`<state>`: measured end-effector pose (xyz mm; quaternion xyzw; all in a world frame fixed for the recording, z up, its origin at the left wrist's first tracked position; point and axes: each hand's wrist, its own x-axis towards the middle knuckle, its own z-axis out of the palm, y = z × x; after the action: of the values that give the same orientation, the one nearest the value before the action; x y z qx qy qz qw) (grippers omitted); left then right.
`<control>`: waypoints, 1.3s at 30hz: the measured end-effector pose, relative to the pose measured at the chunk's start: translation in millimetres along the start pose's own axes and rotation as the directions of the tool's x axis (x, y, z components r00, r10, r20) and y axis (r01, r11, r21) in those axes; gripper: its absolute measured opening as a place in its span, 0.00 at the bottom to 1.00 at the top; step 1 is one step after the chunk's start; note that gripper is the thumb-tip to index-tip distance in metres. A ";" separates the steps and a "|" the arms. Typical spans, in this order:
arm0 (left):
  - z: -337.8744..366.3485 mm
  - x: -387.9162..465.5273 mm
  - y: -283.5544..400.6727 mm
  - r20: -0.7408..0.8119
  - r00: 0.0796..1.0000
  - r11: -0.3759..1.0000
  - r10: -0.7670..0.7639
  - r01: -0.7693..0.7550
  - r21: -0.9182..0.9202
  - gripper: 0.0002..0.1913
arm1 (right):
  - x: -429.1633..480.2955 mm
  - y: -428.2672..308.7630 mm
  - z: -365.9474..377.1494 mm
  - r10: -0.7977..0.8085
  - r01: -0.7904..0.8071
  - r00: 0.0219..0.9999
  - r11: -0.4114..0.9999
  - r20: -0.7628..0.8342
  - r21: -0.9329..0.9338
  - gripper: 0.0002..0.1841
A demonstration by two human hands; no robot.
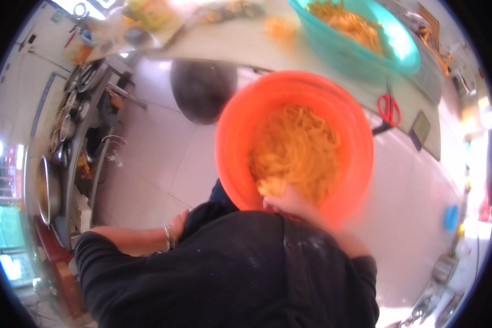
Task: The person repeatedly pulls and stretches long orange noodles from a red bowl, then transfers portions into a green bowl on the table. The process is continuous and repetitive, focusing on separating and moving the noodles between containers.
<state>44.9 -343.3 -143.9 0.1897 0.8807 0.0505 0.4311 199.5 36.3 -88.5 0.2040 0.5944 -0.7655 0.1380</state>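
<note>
An orange-red plastic tub (354, 135) stands right in front of my body. Inside it lies a tangled heap of yellow noodle-like strands (299, 147). My right hand (289, 203) reaches over the near rim, blurred, with its fingers closed on a pale yellow clump (272, 186) of the strands. My left hand (178, 223), with bracelets at the wrist, rests against my dark-trousered leg (207, 211). Its fingers are mostly hidden by the leg.
A pale worktable (238, 45) crosses the top, bearing a teal basin (410, 61) with more yellow food, red-handled scissors (388, 110) and a phone-like dark slab (420, 129). A dark round stool (205, 92) stands beneath its edge. Metal shelving with pans (67, 127) lines the left.
</note>
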 end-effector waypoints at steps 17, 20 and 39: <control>-117.3 16.3 369.8 0.298 0.377 0.215 0.877 0.246 -0.945 0.43 | -56.2 -82.1 -6.8 -0.352 0.257 0.935 0.763 0.048 0.593 0.21; -128.0 16.7 392.0 0.223 0.226 0.156 0.948 0.280 -0.947 0.33 | -59.3 -75.0 -15.9 -0.368 0.336 0.929 0.791 -0.041 0.512 0.19; -65.4 16.0 359.2 0.143 0.656 0.071 0.741 0.135 -0.988 0.42 | -51.7 -97.2 -42.5 -0.415 0.506 0.860 0.615 -0.297 0.605 0.07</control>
<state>89.4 -0.8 -24.3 0.0706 0.3453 0.6322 0.6900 207.2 100.5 10.2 0.1282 0.3219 -0.9200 -0.1832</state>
